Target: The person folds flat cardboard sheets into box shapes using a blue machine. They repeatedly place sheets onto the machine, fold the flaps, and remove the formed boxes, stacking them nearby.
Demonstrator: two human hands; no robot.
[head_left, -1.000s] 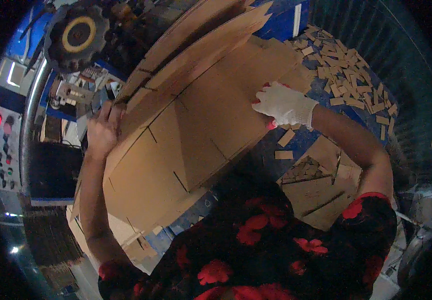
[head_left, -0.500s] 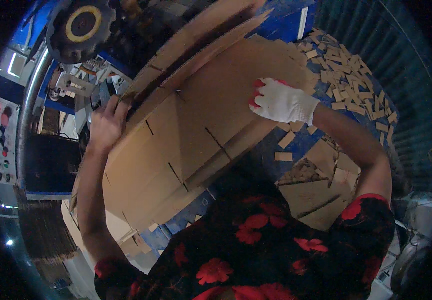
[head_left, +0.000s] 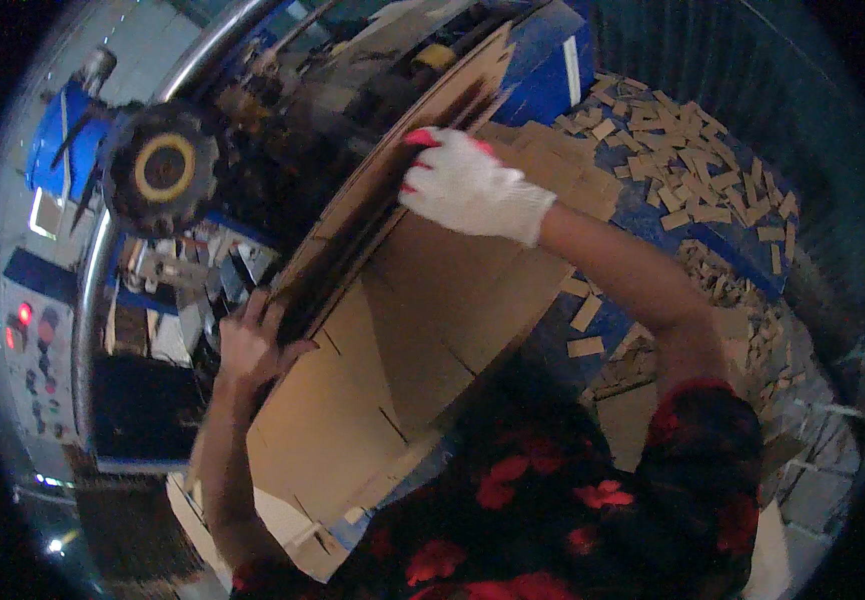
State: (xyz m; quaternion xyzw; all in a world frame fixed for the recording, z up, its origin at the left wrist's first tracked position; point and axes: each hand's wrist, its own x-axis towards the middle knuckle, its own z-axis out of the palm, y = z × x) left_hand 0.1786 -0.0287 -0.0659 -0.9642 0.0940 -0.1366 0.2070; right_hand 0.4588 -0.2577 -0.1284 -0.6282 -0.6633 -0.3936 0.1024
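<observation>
A large brown cardboard sheet (head_left: 432,290) with dark slots lies slantwise before me, on other cardboard. Along its far left side, one or more cardboard sheets stand tilted up, their long edges near the machine. My left hand (head_left: 252,345), bare, grips the near left end of the tilted cardboard, fingers over the edge and thumb on the inner side. In a white glove with red fingertips, my right hand (head_left: 467,185) is closed over the raised edge farther along. Its fingertips are partly hidden behind the cardboard.
A machine with a dark notched wheel (head_left: 162,172) stands left, beside a metal pipe (head_left: 102,255) and a control panel (head_left: 40,350) with lit red lamps. Many small cardboard scraps (head_left: 692,165) litter the blue surface at right. Stacked cardboard (head_left: 117,525) sits lower left.
My right hand has moved left from the flat sheet onto the raised cardboard edge. My left hand stays at its end. The tilted sheets now stand closer together, and the view has shifted.
</observation>
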